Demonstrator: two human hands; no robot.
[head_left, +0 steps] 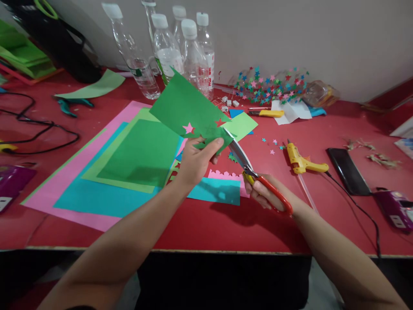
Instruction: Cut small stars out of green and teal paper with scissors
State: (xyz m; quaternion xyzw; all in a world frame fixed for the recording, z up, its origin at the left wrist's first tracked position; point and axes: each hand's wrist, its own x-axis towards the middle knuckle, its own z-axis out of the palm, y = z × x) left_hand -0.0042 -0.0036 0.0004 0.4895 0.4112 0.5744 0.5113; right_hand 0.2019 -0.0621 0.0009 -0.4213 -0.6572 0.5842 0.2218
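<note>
My left hand [201,157] is closed on a green paper sheet [190,103], thumb on top, and holds it tilted above the table. Two star-shaped holes show near the sheet's lower edge, with pink and red visible through them. In my right hand [263,191] is a pair of scissors [272,193] with red handles. Its blades reach up to the sheet's right corner and seem to meet the paper there; whether they cut it I cannot tell. Below the hands lie a blue paper strip [222,191] and a pink strip [222,174] with a notched edge.
Stacked coloured sheets [80,193] lie left. Several plastic bottles [193,56] stand at the wall; another bottle [271,86], covered in stars, lies nearby. Rightward are a yellow glue gun [301,161], a phone [348,170] and a cable. A yellow cutter [271,113] lies behind.
</note>
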